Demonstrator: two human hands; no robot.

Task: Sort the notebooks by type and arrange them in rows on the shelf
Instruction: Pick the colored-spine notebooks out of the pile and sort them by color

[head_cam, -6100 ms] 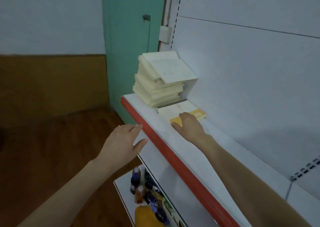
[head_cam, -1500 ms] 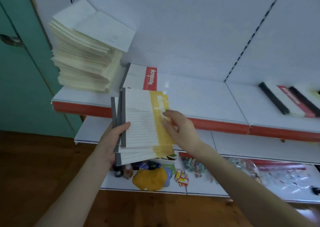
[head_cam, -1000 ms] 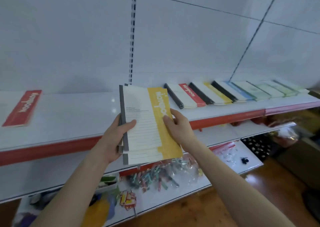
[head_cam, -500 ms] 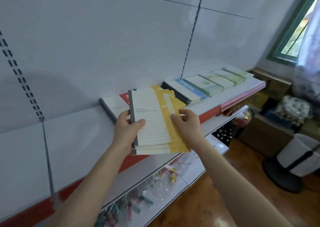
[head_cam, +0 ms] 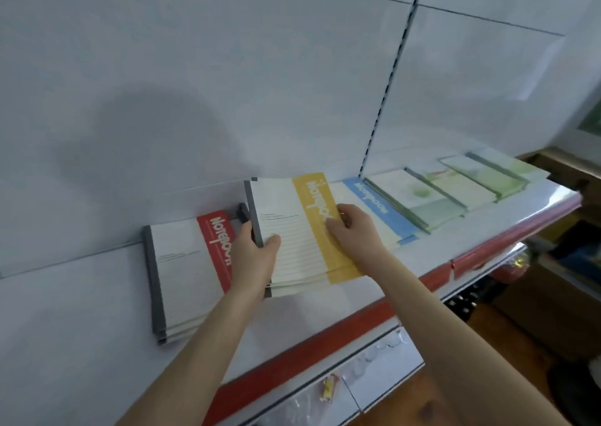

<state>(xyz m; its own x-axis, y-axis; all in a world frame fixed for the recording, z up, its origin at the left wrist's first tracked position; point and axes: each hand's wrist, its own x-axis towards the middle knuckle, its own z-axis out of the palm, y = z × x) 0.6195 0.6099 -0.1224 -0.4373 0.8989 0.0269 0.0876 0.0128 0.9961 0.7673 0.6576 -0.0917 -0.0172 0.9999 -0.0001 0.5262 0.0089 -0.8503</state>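
A small stack of yellow-striped notebooks [head_cam: 292, 230] is held over the white shelf [head_cam: 97, 328]. My left hand [head_cam: 253, 260] grips the stack at its grey spine, thumb on top. My right hand [head_cam: 353, 230] pinches its right edge on the yellow stripe. To the left lies a stack of red-striped notebooks [head_cam: 185, 269]. To the right lie blue-striped notebooks [head_cam: 377, 211], then several green-covered notebooks [head_cam: 422, 204] in a row. Whether the yellow stack touches the shelf I cannot tell.
The shelf has a red front edge [head_cam: 302, 351] and a white back panel with a slotted upright [head_cam: 387, 91]. A lower shelf [head_cam: 374, 380] holds small packaged goods. Cardboard boxes [head_cam: 559, 263] stand on the wooden floor at the right.
I have carried the yellow-striped stack to the right along the shelf and brought it down between the red and blue stacks. Both hands keep the same hold.
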